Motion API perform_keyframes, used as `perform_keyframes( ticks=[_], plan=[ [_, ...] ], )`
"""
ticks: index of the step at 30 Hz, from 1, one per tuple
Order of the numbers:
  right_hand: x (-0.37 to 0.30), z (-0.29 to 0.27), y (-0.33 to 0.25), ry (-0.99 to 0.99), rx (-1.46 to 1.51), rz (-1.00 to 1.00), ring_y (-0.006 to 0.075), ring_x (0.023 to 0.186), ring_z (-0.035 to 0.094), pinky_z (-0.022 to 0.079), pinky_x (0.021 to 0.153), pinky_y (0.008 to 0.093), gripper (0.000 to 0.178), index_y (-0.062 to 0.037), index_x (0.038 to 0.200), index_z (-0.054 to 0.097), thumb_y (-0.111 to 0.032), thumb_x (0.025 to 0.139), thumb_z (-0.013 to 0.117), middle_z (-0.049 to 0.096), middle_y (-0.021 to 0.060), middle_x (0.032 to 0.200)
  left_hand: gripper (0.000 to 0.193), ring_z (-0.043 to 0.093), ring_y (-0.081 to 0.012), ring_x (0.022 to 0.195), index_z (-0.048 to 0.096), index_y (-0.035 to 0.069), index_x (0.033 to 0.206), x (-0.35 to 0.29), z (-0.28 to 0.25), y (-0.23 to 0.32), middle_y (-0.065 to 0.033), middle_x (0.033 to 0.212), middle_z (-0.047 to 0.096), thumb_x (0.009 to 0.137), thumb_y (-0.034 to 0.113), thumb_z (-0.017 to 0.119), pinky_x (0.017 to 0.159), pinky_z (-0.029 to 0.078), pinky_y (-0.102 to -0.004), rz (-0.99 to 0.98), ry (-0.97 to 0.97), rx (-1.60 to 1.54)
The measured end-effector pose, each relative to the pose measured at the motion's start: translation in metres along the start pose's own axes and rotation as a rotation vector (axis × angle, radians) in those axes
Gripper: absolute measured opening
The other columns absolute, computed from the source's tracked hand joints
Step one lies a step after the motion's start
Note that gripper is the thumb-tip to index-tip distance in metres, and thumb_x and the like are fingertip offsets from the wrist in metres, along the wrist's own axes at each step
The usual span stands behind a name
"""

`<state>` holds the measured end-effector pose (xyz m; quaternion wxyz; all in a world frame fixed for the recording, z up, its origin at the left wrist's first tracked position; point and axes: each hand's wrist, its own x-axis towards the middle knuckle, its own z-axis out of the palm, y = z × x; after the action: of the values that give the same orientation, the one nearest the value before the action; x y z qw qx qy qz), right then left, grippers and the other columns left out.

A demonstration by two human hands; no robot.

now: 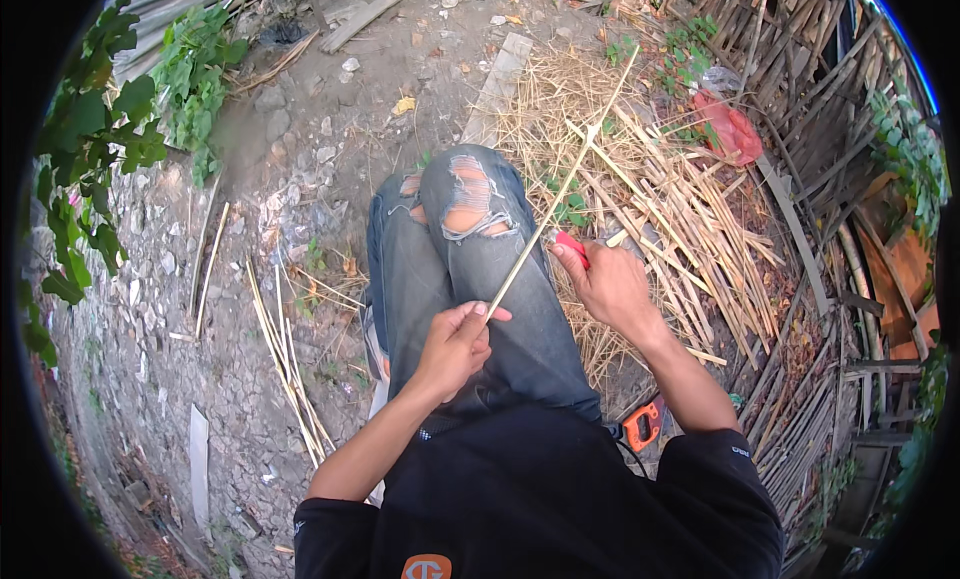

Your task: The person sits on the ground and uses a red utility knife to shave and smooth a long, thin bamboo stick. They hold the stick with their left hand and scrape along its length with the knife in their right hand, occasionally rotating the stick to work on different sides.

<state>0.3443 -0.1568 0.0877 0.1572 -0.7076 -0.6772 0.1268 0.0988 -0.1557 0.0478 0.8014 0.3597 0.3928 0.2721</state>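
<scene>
My left hand [457, 350] is closed around the lower end of a long, thin bamboo strip [523, 254]. The strip slants up and to the right across my thigh, its far end over the straw. In my right hand [613, 285] is a red-handled knife [571, 247], its tip close to the middle of the strip. I cannot tell whether the blade touches it; most of the handle is hidden by my fingers. Torn jeans [480, 269] cover my legs beneath the strip.
Split bamboo sticks [715, 244] lie piled on straw shavings [550, 99] to the right. An orange-handled tool [643, 424] rests by my right hip. More strips [282, 364] lie at left. A red plastic bag [728, 129] sits near the stick fence [800, 109]; leafy vines [190, 79] hang left.
</scene>
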Motion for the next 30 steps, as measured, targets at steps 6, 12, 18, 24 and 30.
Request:
perform_keyframes(
  ticks=[6,12,18,24,30],
  plan=[
    [-0.034,0.017,-0.035,-0.119,-0.049,-0.238,0.0448,0.056,0.066,0.052,0.055,0.0540,0.060,-0.0001,0.084,0.071,-0.055,0.104,0.057,0.061,0.0233,0.056,0.039,0.024,-0.0024,0.047,0.064,-0.003,0.121,0.004,-0.001,-0.002,0.0080,0.062,0.030,0.115,0.030,0.045,0.042,0.019,-0.0237,-0.030,0.005,-0.046],
    [0.012,0.005,-0.003,-0.024,0.026,-0.082,0.0447,0.061,0.069,0.054,0.059,0.0537,0.065,0.0022,0.080,0.071,-0.057,0.103,0.058,0.066,0.0241,0.062,0.038,0.024,-0.0022,0.047,0.064,-0.004,0.123,-0.003,-0.003,0.006,0.0082,0.064,0.032,0.116,0.027,0.043,0.043,0.019,-0.0241,-0.046,0.006,-0.017],
    [-0.008,0.009,-0.017,-0.081,-0.061,-0.168,0.0445,0.062,0.069,0.054,0.059,0.0538,0.066,0.0017,0.076,0.070,-0.057,0.103,0.058,0.066,0.0244,0.063,0.040,0.023,-0.0020,0.047,0.064,-0.005,0.121,-0.004,-0.002,0.006,0.0084,0.062,0.029,0.115,0.030,0.046,0.043,0.019,-0.0238,-0.049,-0.006,-0.019],
    [0.024,0.000,0.009,-0.071,-0.047,-0.080,0.0446,0.063,0.069,0.055,0.062,0.0549,0.070,0.0004,0.076,0.070,-0.062,0.104,0.053,0.067,0.0228,0.063,0.040,0.022,-0.0021,0.047,0.064,-0.006,0.120,-0.009,-0.009,0.012,0.0084,0.061,0.028,0.115,0.029,0.046,0.042,0.018,-0.0243,-0.061,0.001,0.029],
    [0.043,-0.004,0.028,-0.007,0.005,-0.025,0.0448,0.065,0.070,0.055,0.067,0.0574,0.074,0.0027,0.076,0.071,-0.062,0.105,0.051,0.066,0.0257,0.064,0.040,0.021,-0.0025,0.046,0.064,-0.006,0.121,-0.018,-0.019,0.006,0.0082,0.061,0.028,0.115,0.029,0.046,0.042,0.018,-0.0244,-0.055,0.001,0.061]
  ],
)
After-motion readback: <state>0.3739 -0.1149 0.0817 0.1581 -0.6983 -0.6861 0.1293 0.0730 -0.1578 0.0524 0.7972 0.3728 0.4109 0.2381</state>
